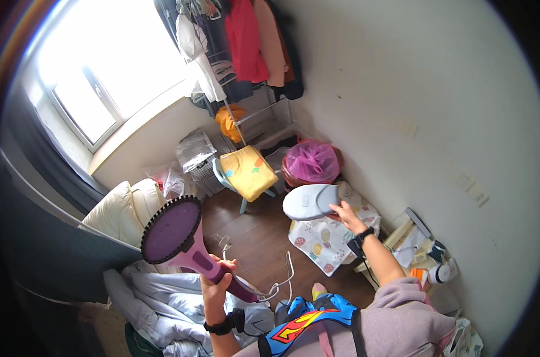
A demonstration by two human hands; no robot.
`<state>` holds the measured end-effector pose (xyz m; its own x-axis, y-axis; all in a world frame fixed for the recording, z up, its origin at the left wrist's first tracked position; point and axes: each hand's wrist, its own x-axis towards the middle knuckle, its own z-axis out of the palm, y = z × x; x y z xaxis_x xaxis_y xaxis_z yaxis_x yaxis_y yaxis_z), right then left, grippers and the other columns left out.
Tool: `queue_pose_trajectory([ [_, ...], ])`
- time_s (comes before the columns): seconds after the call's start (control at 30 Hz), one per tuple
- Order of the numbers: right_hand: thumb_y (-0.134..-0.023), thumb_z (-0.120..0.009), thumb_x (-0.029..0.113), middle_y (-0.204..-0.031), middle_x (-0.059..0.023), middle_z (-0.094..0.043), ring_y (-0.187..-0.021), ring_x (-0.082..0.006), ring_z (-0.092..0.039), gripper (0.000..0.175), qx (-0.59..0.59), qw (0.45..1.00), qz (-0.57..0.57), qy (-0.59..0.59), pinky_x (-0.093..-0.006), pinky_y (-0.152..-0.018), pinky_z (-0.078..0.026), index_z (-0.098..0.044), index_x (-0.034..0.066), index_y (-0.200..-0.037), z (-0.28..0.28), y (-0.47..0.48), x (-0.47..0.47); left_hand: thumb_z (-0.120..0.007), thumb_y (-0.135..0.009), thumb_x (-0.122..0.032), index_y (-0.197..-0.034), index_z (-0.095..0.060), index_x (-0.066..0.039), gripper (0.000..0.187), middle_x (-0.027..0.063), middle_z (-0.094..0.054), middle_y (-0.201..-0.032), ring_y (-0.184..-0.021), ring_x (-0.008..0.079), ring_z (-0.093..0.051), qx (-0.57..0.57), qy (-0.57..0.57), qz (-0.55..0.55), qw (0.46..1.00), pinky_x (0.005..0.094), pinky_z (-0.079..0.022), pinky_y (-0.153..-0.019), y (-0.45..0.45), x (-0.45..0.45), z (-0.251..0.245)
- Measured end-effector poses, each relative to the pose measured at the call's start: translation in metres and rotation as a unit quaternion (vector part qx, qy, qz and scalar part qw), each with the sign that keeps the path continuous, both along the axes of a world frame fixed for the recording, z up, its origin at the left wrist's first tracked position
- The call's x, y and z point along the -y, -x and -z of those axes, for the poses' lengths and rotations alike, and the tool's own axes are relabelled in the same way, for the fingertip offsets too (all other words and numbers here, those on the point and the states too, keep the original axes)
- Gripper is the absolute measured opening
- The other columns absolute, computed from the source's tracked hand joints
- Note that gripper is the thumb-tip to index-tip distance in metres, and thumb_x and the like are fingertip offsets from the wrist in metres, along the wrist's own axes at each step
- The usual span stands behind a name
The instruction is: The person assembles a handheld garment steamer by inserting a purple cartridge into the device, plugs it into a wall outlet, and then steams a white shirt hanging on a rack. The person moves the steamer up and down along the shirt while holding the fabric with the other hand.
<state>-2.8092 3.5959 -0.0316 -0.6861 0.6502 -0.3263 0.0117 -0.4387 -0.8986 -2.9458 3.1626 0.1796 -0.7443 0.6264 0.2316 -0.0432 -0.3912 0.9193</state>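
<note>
In my left hand [216, 279] is the handle of a purple handheld garment steamer [203, 259]. Its broad oval head [171, 230], ringed with black bristles, is raised towards the upper left. A white cord [290, 267] leaves the handle's lower end and loops over the floor; a plug [224, 241] hangs or lies beyond the hand. My right hand [345, 215] grips the edge of a flat, rounded, light grey-blue pad [310, 202]. Most of the fingers are hidden under the pad. It is held out above a fruit-print cloth [328, 241].
Left lies a rumpled pale blue quilt [171, 294], with a cream folded quilt [122, 209] behind. A small blue chair [223, 174] carries a yellow cloth [247, 172]. Beyond stand a pink-covered bundle [312, 161] and a clothes rack [256, 114]. Cluttered shelving [403, 236] is at right.
</note>
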Motion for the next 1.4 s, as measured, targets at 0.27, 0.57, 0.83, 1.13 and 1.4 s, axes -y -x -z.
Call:
queue_pose_trajectory([
  [0.27, -0.088, -0.071, 0.015, -0.095, -0.0095, -0.069, -0.075, -0.0208, -0.068, 0.025, 0.145, 0.985, -0.071, 0.062, -0.0285, -0.058, -0.058, -0.065, -0.0004, -0.107, 0.083, 0.291, -0.043, -0.077, -0.081, -0.004, -0.117, -0.045, -0.005, 0.049, 0.0105, -0.068, -0.097, -0.097, 0.0229, -0.065, 0.011, 0.024, -0.032, 0.999, 0.0491, -0.043, -0.106, 0.193, -0.059, 0.018],
  [0.57, -0.092, -0.067, 0.033, -0.117, -0.0146, -0.066, -0.106, -0.0278, -0.066, 0.049, 0.222, 0.973, -0.044, 0.040, -0.0386, -0.081, -0.058, -0.058, -0.0013, -0.125, 0.150, 0.525, -0.070, -0.077, -0.079, -0.003, -0.117, -0.047, -0.005, 0.049, 0.0107, -0.067, -0.094, -0.098, 0.0239, -0.064, 0.067, 0.041, 0.023, 0.997, 0.0501, -0.042, -0.106, 0.408, -0.123, 0.035],
  [0.83, -0.100, -0.055, 0.021, -0.103, -0.0066, -0.072, -0.091, -0.0132, -0.068, 0.027, 0.005, 0.938, -0.346, -0.027, -0.0276, -0.083, -0.055, -0.070, 0.0010, -0.111, 0.011, 0.527, -0.012, -0.078, -0.077, -0.006, -0.114, -0.045, -0.006, 0.049, 0.0080, -0.064, -0.089, -0.093, 0.0232, -0.063, 0.122, 0.070, 0.165, 0.976, 0.0533, -0.042, -0.105, 0.479, -0.188, 0.044],
  [1.13, -0.103, -0.051, 0.034, -0.121, -0.0080, -0.064, -0.112, -0.0168, -0.060, 0.043, -0.204, 0.933, -0.204, 0.215, -0.0331, -0.099, -0.046, -0.058, 0.0007, -0.130, -0.104, 0.432, 0.016, -0.084, -0.075, -0.023, -0.115, -0.053, -0.002, 0.055, 0.0068, -0.065, -0.089, -0.088, 0.0183, -0.063, 0.055, 0.176, 0.322, 0.928, 0.0330, -0.050, -0.083, 0.437, -0.284, 0.045],
  [1.4, -0.103, -0.053, 0.026, -0.111, -0.0110, -0.066, -0.106, -0.0239, -0.065, 0.029, -0.320, 0.897, 0.191, 0.237, -0.0371, -0.092, -0.054, -0.057, 0.0023, -0.119, -0.117, 0.230, -0.054, -0.086, -0.071, -0.025, -0.115, -0.045, -0.004, 0.065, 0.0115, -0.064, -0.092, -0.099, 0.0276, -0.063, 0.073, 0.123, 0.498, 0.855, 0.0491, -0.046, -0.100, 0.282, -0.395, 0.041],
])
